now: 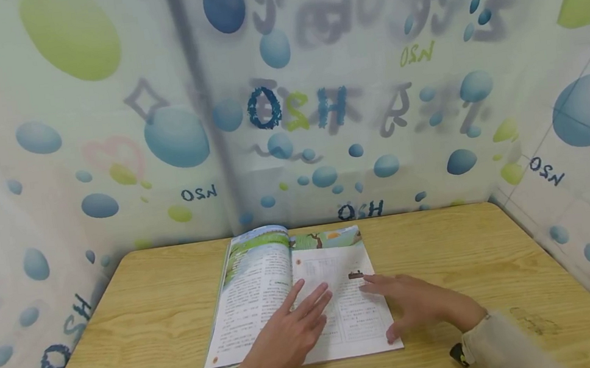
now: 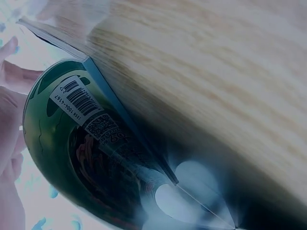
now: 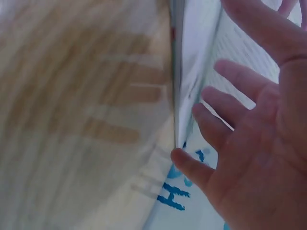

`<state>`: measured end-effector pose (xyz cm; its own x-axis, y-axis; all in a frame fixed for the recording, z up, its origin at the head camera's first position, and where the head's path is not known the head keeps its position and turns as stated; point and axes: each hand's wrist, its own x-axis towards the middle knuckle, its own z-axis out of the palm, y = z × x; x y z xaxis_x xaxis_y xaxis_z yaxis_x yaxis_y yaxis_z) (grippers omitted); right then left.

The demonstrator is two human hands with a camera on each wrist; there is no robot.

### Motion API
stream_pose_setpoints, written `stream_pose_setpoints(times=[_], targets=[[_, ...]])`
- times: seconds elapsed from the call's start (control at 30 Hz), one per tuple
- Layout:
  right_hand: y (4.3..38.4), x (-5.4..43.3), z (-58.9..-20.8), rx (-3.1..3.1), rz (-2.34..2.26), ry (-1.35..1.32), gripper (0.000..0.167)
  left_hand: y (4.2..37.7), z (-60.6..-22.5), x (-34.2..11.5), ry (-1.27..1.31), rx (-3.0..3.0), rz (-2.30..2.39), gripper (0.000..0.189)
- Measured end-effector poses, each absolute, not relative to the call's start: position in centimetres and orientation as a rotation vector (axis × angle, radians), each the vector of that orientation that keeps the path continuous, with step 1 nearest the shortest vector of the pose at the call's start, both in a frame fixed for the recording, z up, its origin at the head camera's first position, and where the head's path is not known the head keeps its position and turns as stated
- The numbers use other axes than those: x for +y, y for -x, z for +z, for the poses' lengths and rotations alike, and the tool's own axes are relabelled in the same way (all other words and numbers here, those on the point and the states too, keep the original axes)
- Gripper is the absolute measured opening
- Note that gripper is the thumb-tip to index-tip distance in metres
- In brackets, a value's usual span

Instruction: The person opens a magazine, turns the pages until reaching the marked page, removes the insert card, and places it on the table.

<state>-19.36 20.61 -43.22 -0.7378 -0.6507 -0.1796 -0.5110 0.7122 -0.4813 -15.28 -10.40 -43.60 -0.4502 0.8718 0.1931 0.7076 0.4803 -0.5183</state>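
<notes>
A magazine (image 1: 253,293) lies spread on the table, with printed text and a green landscape picture along the top of its pages. My left hand (image 1: 291,335) is over the lower middle of the spread, its fingers extended across the right page. Beside that page's right edge is my right hand (image 1: 420,300), thumb and fingers apart and nothing gripped. In the right wrist view, the spread fingers of the right hand (image 3: 259,129) are close to the pages. The left wrist view shows the magazine's curved green back cover (image 2: 53,139) with a barcode label (image 2: 79,98).
The wooden table (image 1: 145,313) extends to both sides of the magazine. Pale curtains (image 1: 290,147) printed with blue and green dots and lettering hang behind and beside it. A small black object (image 1: 459,355) is at the right sleeve's cuff.
</notes>
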Motion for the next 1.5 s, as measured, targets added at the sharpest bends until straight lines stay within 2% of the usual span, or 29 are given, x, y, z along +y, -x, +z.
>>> stream_pose_setpoints(times=[0.13,0.63,1.17,1.5], targets=[[19.09,20.29,-43.72,2.567,-0.527,0.928,0.085,15.3,-43.77,-10.36,1.296,-2.295,0.551,0.021],[18.85,19.77,-43.84,2.576,-0.528,0.89,0.085,15.09,-43.73,-10.32,1.123,-2.402,0.569,0.019],[18.91,19.92,-43.72,2.578,-0.52,0.885,0.085,15.09,-43.53,-10.86,0.905,-2.591,0.396,0.03],[18.84,19.79,-43.72,2.58,-0.518,0.874,0.086,15.31,-43.81,-11.09,0.765,-2.759,0.199,0.043]])
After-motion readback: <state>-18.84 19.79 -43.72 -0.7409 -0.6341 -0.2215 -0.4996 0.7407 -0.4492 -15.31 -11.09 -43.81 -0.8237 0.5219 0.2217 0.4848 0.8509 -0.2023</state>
